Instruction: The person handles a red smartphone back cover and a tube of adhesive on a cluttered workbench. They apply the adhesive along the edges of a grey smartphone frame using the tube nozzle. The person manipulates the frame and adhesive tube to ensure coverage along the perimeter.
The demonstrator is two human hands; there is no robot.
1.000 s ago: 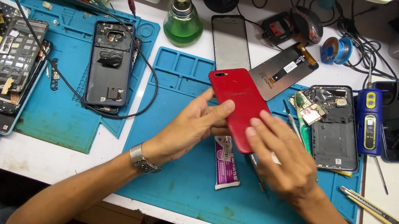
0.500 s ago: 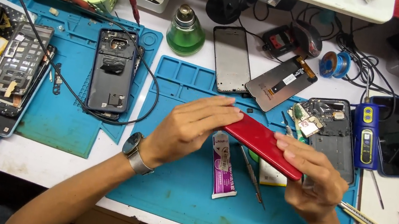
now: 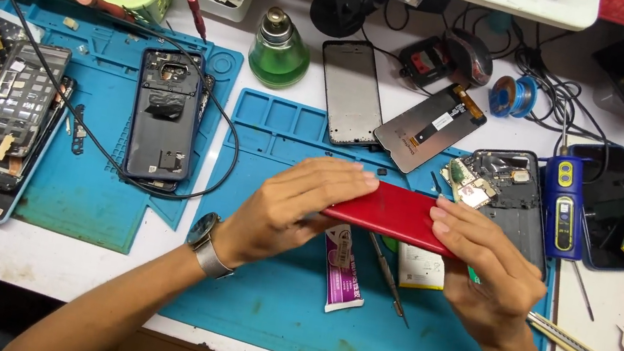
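both hands, left hand (image 3: 286,209) and right hand (image 3: 485,266), clasp the red phone (image 3: 393,213), hiding its ends.

My bench is brightly, evenly lit; shadows stay soft, focus sharp, slight bending toward twelve o'clock's edge.

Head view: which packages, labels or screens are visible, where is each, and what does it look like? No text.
Glue tube: flat on the blue mat below the red phone, purple and white.
White card: beside the tube, under the right hand, pale rectangle, green mark.
Display panel: back side up at the mat's top edge, grey, white sticker.
Dark screen: far right, black, unlit.
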